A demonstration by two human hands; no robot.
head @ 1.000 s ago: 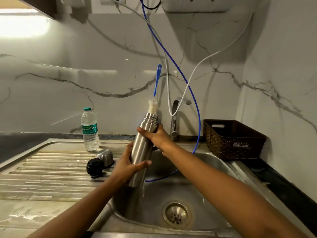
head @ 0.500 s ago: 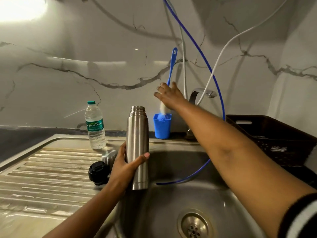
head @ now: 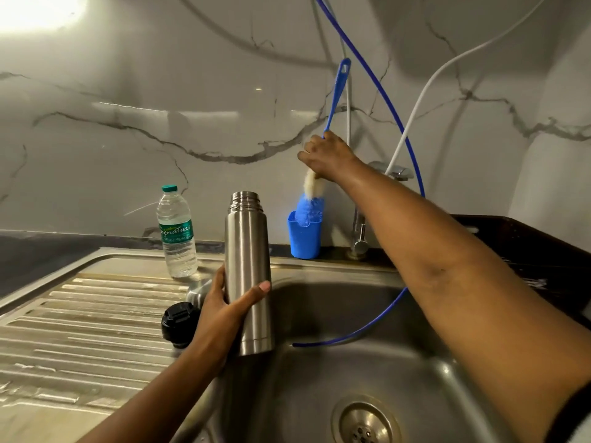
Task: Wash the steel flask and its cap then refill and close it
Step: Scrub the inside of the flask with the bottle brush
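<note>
My left hand (head: 220,311) grips the open steel flask (head: 248,270) upright at the sink's left rim. My right hand (head: 326,156) reaches to the back wall and holds the blue-handled bottle brush (head: 335,97), whose white and blue bristles sit in a blue cup (head: 303,235). The black inner cap (head: 177,321) and the steel outer cap (head: 198,290) lie on the drainboard, partly hidden behind my left hand.
A plastic water bottle (head: 177,231) stands at the back of the drainboard (head: 80,314). The tap (head: 361,231) rises behind the sink basin (head: 367,362), with a blue tube (head: 412,174) and a white tube (head: 422,97) hanging into it. A dark basket (head: 527,247) sits at the right.
The brush has come out of the flask; my right hand carried it back to the blue cup by the wall. My left hand has brought the flask upright.
</note>
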